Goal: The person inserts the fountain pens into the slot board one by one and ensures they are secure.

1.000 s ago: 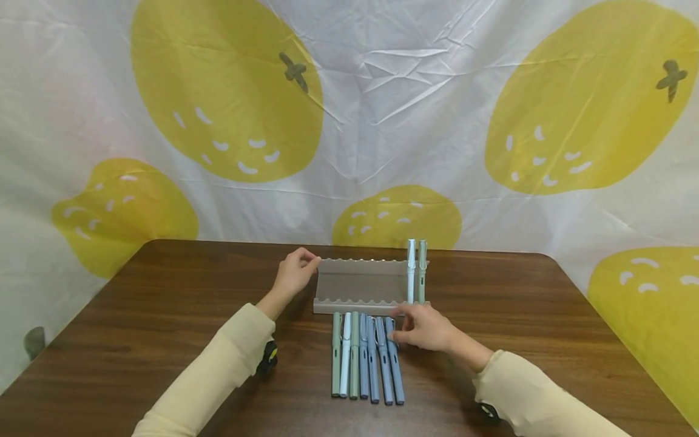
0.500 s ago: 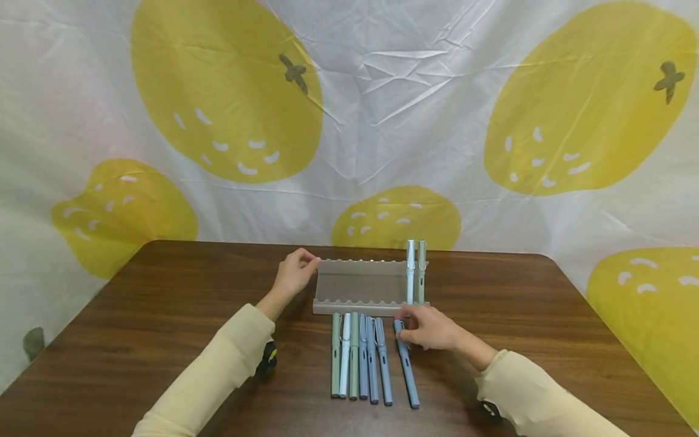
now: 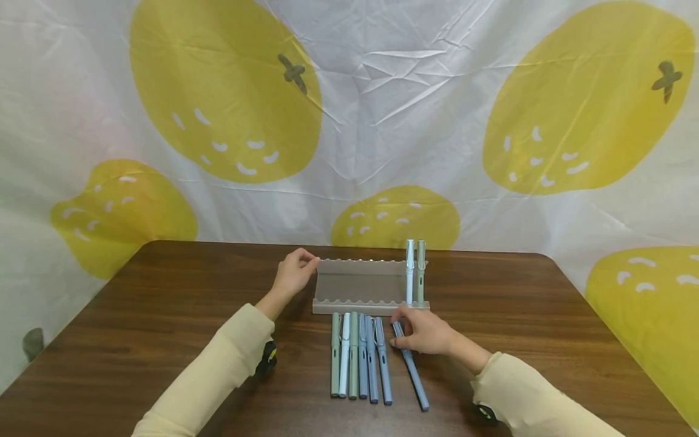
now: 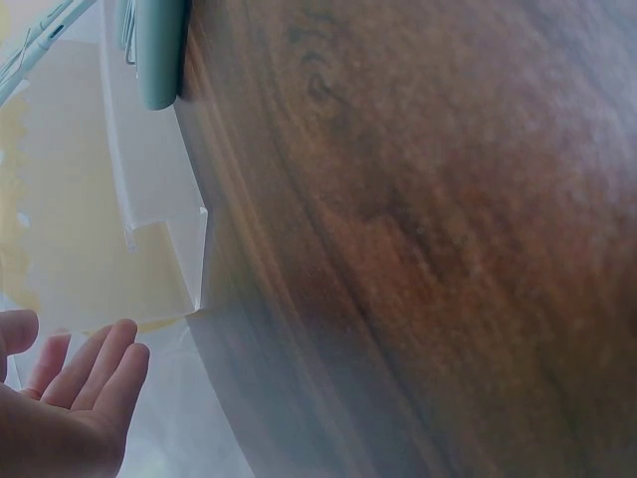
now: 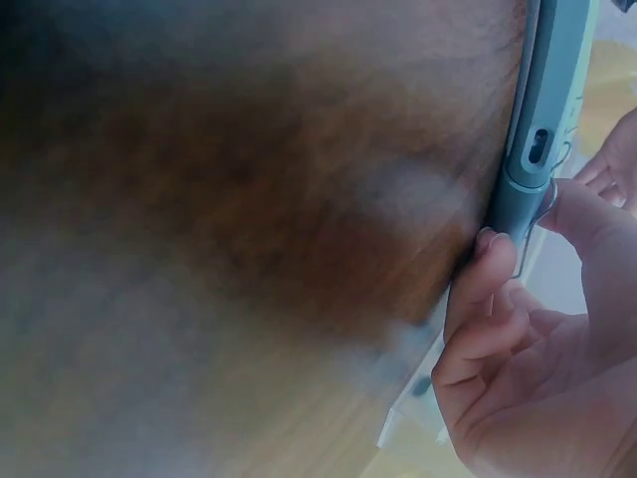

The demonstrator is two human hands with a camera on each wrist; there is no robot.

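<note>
My right hand pinches a blue pen by its capped end, thumb on one side and fingers on the other. The right wrist view shows that pen and its clip close up. The pen slants apart from a row of several pens in green, pale blue and blue. At the back left corner of a clear, notched pen rack, my left hand holds the edge between thumb and fingers. A pale blue pen and a green pen lie in the rack's right-end notches.
The rack and pens are on a dark wooden table. Behind the table's far edge hangs a white cloth with big yellow fruit prints. The rack's front wall stands close to the pens' capped ends.
The blue pen at the right end of the row has been drawn off to the right, its near end swinging outward, with my right hand. My left hand has stayed at the rack corner.
</note>
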